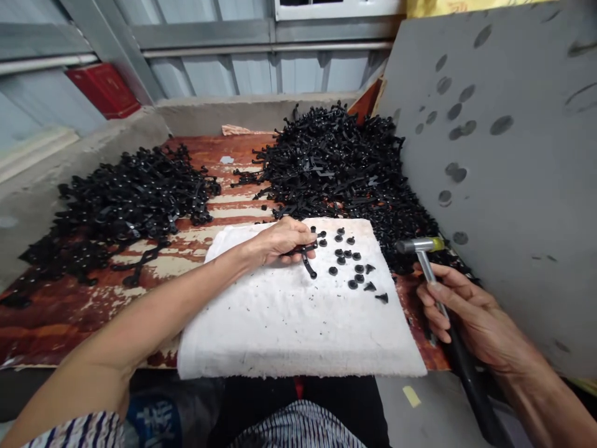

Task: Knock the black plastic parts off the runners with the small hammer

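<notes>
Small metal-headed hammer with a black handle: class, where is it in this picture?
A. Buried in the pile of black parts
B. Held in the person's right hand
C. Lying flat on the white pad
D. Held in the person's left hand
B: the right hand grips the small metal-headed hammer with a black handle beside the white pad, head raised.

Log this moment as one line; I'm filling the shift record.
left hand: pinning black strap piece on white pad | right hand: grip on hammer, raised | loose rivets on pad
</notes>
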Motion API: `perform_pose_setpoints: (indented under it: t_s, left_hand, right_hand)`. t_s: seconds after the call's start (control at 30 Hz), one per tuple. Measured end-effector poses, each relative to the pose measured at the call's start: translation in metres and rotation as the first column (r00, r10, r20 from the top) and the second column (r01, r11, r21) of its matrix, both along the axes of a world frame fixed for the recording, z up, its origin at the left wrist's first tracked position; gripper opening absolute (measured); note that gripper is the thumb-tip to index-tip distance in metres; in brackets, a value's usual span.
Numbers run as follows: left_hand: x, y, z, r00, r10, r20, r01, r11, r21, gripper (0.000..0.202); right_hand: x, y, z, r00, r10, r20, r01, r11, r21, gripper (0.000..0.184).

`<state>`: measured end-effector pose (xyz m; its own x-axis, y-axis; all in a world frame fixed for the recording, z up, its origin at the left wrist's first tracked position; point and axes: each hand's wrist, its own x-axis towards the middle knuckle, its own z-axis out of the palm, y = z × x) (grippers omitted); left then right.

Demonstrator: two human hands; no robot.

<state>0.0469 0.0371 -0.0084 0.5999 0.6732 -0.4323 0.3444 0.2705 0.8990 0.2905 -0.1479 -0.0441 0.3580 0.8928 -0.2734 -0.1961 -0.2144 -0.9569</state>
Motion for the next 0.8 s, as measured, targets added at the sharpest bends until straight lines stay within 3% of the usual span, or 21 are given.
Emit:
perform_pose_setpoints:
  t_s: [0.27, 0.8]
  left_hand:
    - [0.0027, 0.0035, -0.0073, 0.998, -0.030, 0.046, 0.033, 0.998, -0.056, 0.031]
    - [0.0017, 0.0036, -0.0108, 0.999, -0.041, 0.025, 0.042, 0.999, -0.027, 0.030]
  right_hand:
    - [0.0010, 0.0003, -0.0048, 0.999, -0.028, 0.018, 0.028, 0.999, -0.027, 0.041]
    - [0.0012, -0.0004, -0.0054, 0.998, -0.059, 0.034, 0.061, 0.997, -0.046, 0.045]
